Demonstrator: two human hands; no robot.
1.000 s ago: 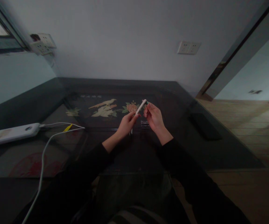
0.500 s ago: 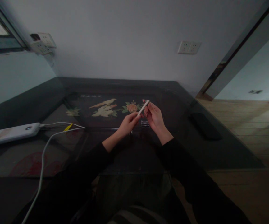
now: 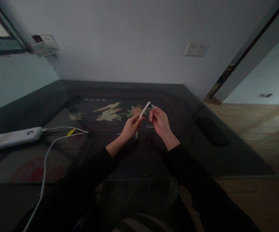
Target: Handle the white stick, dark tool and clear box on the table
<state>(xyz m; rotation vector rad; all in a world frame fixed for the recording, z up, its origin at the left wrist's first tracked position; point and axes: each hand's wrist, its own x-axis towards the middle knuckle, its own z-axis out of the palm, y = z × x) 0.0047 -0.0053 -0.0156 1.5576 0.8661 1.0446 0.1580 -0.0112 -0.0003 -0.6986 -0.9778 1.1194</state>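
Observation:
My left hand [image 3: 130, 126] is closed round the lower part of a slim white stick-like thing [image 3: 144, 110], which slants up to the right and looks slightly curved. Thin white strands [image 3: 136, 134] hang below that hand; whether they belong to the stick cannot be made out. My right hand [image 3: 160, 120] is beside the stick's upper end, fingers curled in a pinch. A small teal-tipped piece [image 3: 152, 106] pokes out from its fingertips, close to the stick's top. Below, on the dark table, lies a small clear, shiny object [image 3: 150, 129], partly covered by my right hand.
A white power bank [image 3: 14, 138] with a white cable [image 3: 44, 167] and yellow tag [image 3: 71, 131] lies at the left. At the right is a flat black object [image 3: 212, 131]. The dark glossy table [image 3: 139, 164] bears printed birds and flowers and meets the wall behind.
The white stick has shifted left and tilted a little steeper. My right fingers have come off its top end, and a teal-tipped piece now shows in them. More of the white strands are visible.

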